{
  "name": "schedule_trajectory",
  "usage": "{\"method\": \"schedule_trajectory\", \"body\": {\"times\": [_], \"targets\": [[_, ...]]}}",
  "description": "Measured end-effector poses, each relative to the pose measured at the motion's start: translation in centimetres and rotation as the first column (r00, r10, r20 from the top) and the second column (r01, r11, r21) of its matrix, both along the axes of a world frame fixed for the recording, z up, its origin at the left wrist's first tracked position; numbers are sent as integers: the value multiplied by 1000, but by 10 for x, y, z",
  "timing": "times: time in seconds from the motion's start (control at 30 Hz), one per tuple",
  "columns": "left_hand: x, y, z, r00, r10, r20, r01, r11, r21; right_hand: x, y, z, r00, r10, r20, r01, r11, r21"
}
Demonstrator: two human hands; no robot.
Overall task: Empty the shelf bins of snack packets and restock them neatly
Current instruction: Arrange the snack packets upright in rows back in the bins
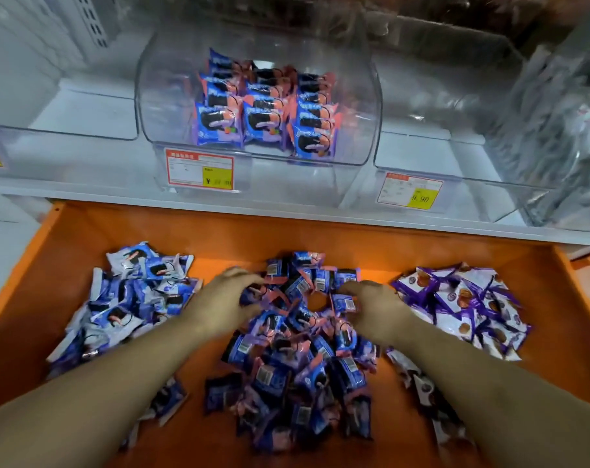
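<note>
My left hand (234, 297) and right hand (371, 304) are both down in the middle pile (293, 352) of blue-and-pink packets, which lies loose on the orange surface (320, 238). My left fingers curl over a packet at the pile's far left edge. My right fingers bend around another at its far right; I cannot tell how firmly either is held. My forearms cross the near part of the surface and cover the near edges of the piles.

Left of my left arm lies the white-blue pile (125, 305), spread out and partly under my forearm. Right of my right hand lies the purple pile (462, 302) of white-and-purple packets with round biscuits printed on them. It runs nearer along my right arm. The three piles sit apart, with bare orange between them.

Beyond the surface runs a white shelf (287, 206) with clear bins. The middle bin (354, 96) holds blue-and-pink packets standing in three neat rows toward its front. A red tag (199, 173) is on its front. The left bin (84, 130) shows only its clear walls. The right bin (455, 136) carries a tag reading 9.90 (410, 192). At the far right something clear and crinkled (557, 130) leans over the shelf, too blurred to name.
</note>
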State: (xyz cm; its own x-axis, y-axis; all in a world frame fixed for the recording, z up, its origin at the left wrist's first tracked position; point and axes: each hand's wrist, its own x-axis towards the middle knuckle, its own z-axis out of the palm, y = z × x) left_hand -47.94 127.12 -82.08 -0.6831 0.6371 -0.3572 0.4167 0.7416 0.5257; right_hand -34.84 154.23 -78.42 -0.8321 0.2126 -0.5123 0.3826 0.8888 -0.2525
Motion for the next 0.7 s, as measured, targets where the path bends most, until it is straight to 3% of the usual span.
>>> {"method": "schedule_trajectory", "body": {"times": [0.3, 0.53, 0.6, 0.7], "targets": [[-21, 23, -67, 981, 181, 75, -178, 983, -45, -11, 20, -100, 991, -124, -49, 125, 992, 6], [-22, 6, -72, 955, 255, 150, -247, 966, -73, -14, 11, -97, 993, -90, -79, 95, 994, 52], [-19, 1, -63, 948, 269, 170, -261, 963, -65, -15, 8, -84, 989, -105, -100, 105, 994, -9], [-12, -4, -38, 936, 290, 197, -284, 957, -61, -22, 1, -48, 976, -202, -82, 177, 954, -242]]}}
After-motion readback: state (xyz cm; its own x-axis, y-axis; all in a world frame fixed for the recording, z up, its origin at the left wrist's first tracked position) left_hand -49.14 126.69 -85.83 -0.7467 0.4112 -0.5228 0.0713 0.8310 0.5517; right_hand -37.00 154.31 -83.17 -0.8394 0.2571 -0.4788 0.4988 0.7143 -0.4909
